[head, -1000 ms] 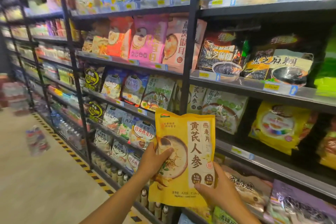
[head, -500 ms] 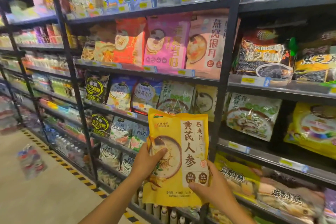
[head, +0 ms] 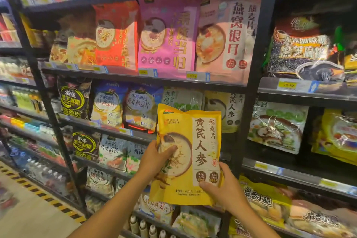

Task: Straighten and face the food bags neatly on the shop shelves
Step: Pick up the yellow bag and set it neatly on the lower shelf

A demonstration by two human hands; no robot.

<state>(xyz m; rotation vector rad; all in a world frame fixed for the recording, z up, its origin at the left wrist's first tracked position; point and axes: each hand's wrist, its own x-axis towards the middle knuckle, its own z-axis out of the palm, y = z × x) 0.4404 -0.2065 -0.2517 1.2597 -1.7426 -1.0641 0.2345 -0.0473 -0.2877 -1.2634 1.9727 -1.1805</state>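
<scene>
I hold a yellow oat bag [head: 189, 152] with red characters upright in front of the shelves, face toward me. My left hand [head: 154, 160] grips its left edge, thumb on the printed bowl. My right hand [head: 226, 189] holds its lower right corner. Behind it on the middle shelf [head: 108, 127] stands a matching yellow bag [head: 228, 110], partly hidden, next to a green bag [head: 183, 98] and two blue bags [head: 123, 106].
A black upright post [head: 253, 75] divides the bays just right of the held bag. Red, pink and pale bags [head: 170, 35] line the shelf above. Bottles [head: 144, 228] stand on the lowest shelf. Hazard tape [head: 48, 199] marks the floor at left.
The view has moved closer and to the right along the shelves. The yellow bag stays in both hands, raised slightly toward the middle shelf.
</scene>
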